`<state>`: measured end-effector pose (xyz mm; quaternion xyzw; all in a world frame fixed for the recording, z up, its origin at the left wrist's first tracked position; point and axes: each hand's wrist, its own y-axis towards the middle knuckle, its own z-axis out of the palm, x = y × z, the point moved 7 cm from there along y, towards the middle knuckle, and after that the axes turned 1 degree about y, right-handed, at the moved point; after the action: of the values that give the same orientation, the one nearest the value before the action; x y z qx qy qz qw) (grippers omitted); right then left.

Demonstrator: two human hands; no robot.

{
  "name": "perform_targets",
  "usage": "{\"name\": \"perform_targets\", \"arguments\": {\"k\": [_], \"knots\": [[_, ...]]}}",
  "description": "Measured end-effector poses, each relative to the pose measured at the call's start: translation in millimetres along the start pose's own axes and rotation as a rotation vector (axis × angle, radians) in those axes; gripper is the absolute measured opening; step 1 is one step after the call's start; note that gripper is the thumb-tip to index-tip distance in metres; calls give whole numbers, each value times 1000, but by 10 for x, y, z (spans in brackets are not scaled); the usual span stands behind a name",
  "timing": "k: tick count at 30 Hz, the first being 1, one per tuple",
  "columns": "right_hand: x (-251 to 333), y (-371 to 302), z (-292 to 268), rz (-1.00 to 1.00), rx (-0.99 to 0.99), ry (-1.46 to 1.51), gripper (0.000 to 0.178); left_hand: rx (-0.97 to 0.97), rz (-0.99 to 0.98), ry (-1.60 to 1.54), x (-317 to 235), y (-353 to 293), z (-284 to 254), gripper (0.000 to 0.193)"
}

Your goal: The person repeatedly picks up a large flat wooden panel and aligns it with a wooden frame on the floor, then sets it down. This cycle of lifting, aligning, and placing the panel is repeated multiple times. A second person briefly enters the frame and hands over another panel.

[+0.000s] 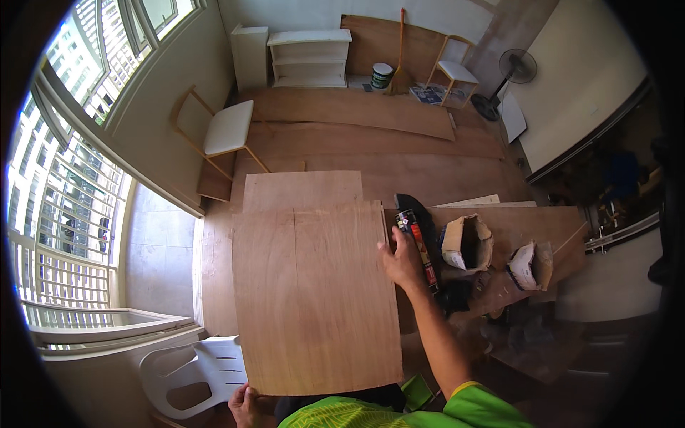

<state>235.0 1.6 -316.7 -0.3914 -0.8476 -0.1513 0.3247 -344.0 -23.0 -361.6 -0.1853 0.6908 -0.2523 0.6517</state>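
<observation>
A rectangular plywood panel [317, 299] lies in front of me, its near edge close to my body. My left hand [245, 408] pinches its near left corner. At the panel's right edge is my right hand [401, 260], with the thumb over the edge and the other fingers partly hidden. Just beyond that hand, a black-and-red cartridge tube [419, 246] lies beside a dark curved object [410, 205]. A second, paler plywood piece [303, 189] shows past the panel's far edge.
Two torn cardboard boxes [467, 244] [530, 266] stand on the board surface at right. A white plastic chair [193, 374] is at near left. Farther off are a wooden chair [228, 128], a white shelf [309, 57], a bucket [382, 75], a broom [399, 75] and a standing fan [515, 68].
</observation>
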Motion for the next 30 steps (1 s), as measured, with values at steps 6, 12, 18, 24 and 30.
{"name": "perform_targets", "arguments": {"k": [6, 12, 18, 24, 30], "knots": [[273, 739, 24, -93, 85, -95, 51, -3, 5, -217, -209, -182, 300, 20], [445, 1006, 116, -162, 409, -256, 43, -107, 88, 230, -230, -121, 76, 28], [830, 964, 224, -450, 334, -358, 45, -73, 99, 137, -156, -163, 50, 28], [1655, 509, 515, -732, 391, -180, 36, -70, 54, -16, -117, -183, 141, 24], [2784, -18, 1343, -1023, 673, -162, 25, -42, 244, 116, -260, -115, 52, 18]]}}
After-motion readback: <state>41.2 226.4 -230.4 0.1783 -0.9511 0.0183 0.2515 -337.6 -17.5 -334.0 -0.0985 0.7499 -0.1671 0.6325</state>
